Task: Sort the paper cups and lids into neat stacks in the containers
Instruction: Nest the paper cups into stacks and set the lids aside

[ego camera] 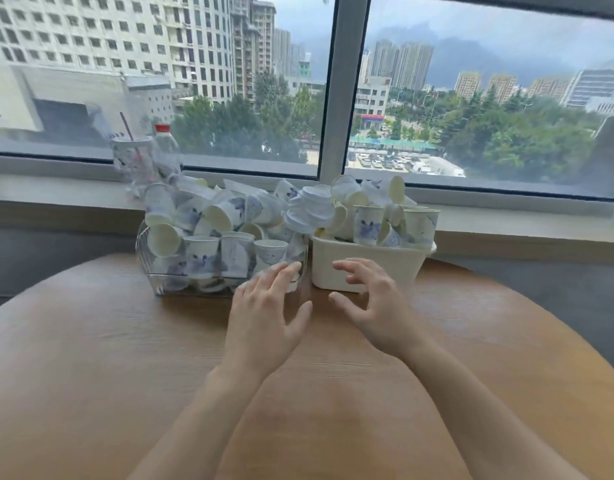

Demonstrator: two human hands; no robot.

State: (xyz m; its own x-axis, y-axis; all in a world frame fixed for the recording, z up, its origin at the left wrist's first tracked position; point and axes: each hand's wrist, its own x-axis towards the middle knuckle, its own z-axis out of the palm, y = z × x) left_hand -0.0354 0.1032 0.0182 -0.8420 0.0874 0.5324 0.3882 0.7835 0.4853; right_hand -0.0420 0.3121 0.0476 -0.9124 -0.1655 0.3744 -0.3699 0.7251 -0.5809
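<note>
Reaching over the wooden table (90, 341), a person holds both hands out toward two containers by the window. The left hand (264, 306) has its fingers spread and loose, fingertips in front of the wire basket (149, 268), holding nothing. The right hand (371, 303) hovers with fingers apart and slightly bent, just before the white tub (367, 268), also holding nothing. Paper cups (201, 254) lie heaped every which way in the basket, some upright, some tipped. More cups fill the tub, and a bunch of white lids (310, 209) sits above the gap between basket and tub. Behind the basket, on the sill, stand a plastic bottle (165, 150) and a drink cup with a straw (132, 161).
</note>
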